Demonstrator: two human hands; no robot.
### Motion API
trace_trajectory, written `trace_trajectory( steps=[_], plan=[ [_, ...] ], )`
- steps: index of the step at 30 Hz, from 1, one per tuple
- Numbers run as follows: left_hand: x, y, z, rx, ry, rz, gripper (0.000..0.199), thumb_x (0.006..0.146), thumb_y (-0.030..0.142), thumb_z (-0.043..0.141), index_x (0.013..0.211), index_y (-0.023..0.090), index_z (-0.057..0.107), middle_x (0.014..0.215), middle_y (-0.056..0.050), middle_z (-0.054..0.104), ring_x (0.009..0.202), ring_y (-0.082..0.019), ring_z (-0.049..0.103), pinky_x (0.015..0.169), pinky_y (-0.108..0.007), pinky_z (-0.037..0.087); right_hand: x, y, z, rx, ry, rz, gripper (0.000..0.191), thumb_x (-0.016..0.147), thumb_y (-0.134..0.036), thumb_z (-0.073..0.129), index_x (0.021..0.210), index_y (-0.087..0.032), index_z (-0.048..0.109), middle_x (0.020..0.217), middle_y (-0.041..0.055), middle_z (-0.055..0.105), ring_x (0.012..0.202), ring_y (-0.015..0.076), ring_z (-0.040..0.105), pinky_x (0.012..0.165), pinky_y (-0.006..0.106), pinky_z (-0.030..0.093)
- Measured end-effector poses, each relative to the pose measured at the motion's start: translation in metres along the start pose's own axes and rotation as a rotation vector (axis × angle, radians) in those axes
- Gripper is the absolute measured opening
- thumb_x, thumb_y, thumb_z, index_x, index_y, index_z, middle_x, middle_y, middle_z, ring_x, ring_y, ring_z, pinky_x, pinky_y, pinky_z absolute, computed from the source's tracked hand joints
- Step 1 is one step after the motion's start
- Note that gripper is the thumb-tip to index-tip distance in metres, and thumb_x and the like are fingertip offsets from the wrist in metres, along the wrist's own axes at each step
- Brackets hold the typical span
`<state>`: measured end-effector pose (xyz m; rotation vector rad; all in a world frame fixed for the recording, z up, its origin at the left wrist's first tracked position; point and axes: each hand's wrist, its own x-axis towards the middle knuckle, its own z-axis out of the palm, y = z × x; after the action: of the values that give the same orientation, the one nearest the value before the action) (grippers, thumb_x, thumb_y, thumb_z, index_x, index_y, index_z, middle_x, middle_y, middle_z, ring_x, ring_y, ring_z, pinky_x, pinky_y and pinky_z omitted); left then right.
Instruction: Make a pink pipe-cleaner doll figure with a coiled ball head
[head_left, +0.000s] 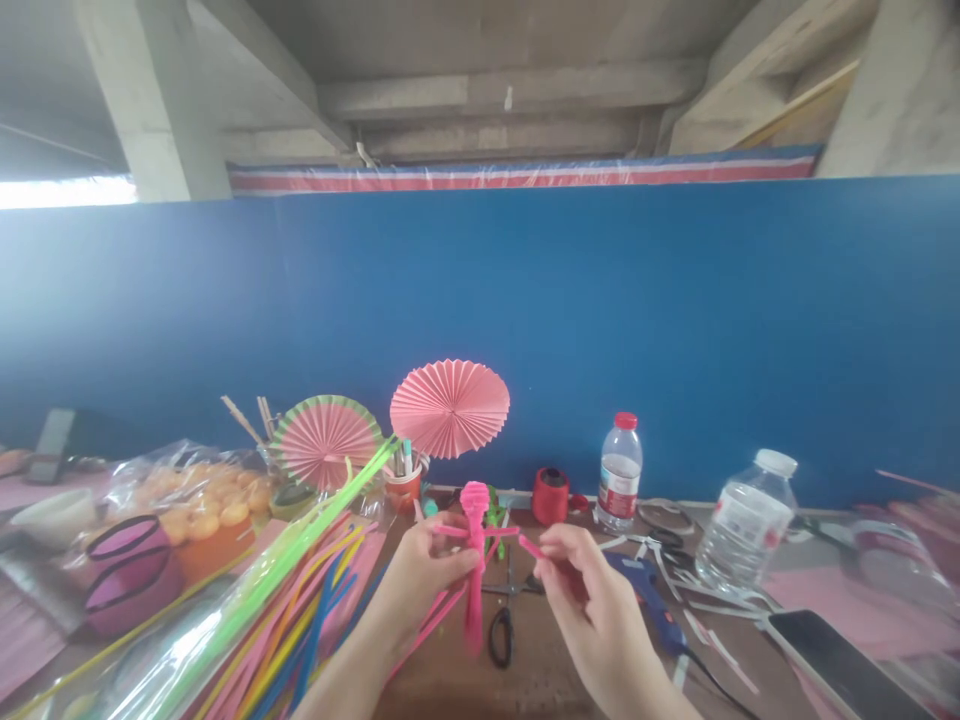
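Note:
A pink figure twisted from pipe cleaners (475, 515) stands upright over the table, with a round head, two arms out sideways and a long body. My left hand (427, 565) is closed on it, thumb and fingers pinching it from the left. To its right, my right hand (581, 575) pinches a short pink pipe cleaner piece (530, 546), whose tip points at the figure's arm; whether they touch I cannot tell. Black-handled scissors (501, 637) lie open on the brown table (450, 682) just below.
Colourful pipe cleaners (300, 625) fill the left, near a bag of orange balls (199, 495). Pink paper fans (450, 408) stand behind. At right are a glue gun (649, 600), two water bottles (620, 475), a phone (840, 660) and paper strips. A blue partition (562, 300) closes the back.

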<state>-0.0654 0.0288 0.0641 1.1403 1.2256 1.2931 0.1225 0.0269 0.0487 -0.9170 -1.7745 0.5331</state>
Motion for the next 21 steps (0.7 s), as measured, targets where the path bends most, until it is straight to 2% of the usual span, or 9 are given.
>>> trace_trajectory(
  steps=[4,8,11,14,17,21],
  plan=[
    [0.0,-0.006,0.011,0.001,0.009,0.058,0.016,0.06,0.017,0.07,0.075,0.014,0.064,0.062,0.002,0.061,0.053,-0.01,0.053,0.05,-0.019,0.041,0.002,-0.003,-0.003,-0.119,-0.052,-0.139,0.014,0.085,-0.016,0.043,0.086,-0.021,0.055,0.08,0.0039,0.056,0.066,0.0132,0.055,0.061,0.02,0.046],
    [-0.003,-0.011,0.018,-0.009,-0.047,0.056,0.021,0.063,0.021,0.07,0.083,0.015,0.065,0.066,-0.003,0.067,0.065,-0.017,0.061,0.063,-0.025,0.047,0.004,-0.002,0.0,-0.136,-0.046,-0.177,0.019,0.084,-0.012,0.042,0.087,-0.021,0.059,0.08,0.0043,0.056,0.069,0.0137,0.057,0.066,0.022,0.047],
    [-0.005,-0.015,0.021,0.044,-0.037,0.063,0.02,0.066,0.024,0.068,0.083,0.015,0.063,0.068,-0.005,0.067,0.065,-0.019,0.063,0.062,-0.028,0.05,0.003,0.0,0.003,-0.149,0.009,-0.186,0.022,0.083,-0.01,0.042,0.093,-0.02,0.059,0.082,0.0052,0.057,0.071,0.0141,0.058,0.066,0.022,0.047],
    [-0.006,-0.016,0.024,0.158,0.014,0.142,0.014,0.066,0.022,0.067,0.078,0.016,0.063,0.069,-0.004,0.066,0.063,-0.018,0.062,0.06,-0.026,0.05,0.001,-0.001,0.005,-0.191,0.044,-0.199,0.025,0.082,-0.009,0.042,0.096,-0.02,0.059,0.083,0.0056,0.059,0.072,0.0149,0.059,0.067,0.024,0.048],
    [-0.009,-0.015,0.026,0.259,0.058,0.236,0.011,0.065,0.017,0.064,0.076,0.02,0.063,0.072,-0.002,0.066,0.069,-0.019,0.063,0.063,-0.024,0.05,0.001,-0.003,0.005,-0.207,0.015,-0.191,0.027,0.08,-0.006,0.042,0.093,-0.021,0.06,0.081,0.0048,0.059,0.07,0.0153,0.059,0.066,0.024,0.048],
    [-0.014,-0.013,0.026,0.475,0.125,0.379,0.017,0.07,0.016,0.06,0.085,0.024,0.064,0.08,-0.002,0.067,0.075,-0.019,0.063,0.067,-0.024,0.049,0.0,-0.003,0.005,-0.163,-0.014,-0.166,0.028,0.079,-0.004,0.043,0.092,-0.021,0.06,0.083,0.0052,0.059,0.073,0.0166,0.059,0.067,0.025,0.049]
  ],
)
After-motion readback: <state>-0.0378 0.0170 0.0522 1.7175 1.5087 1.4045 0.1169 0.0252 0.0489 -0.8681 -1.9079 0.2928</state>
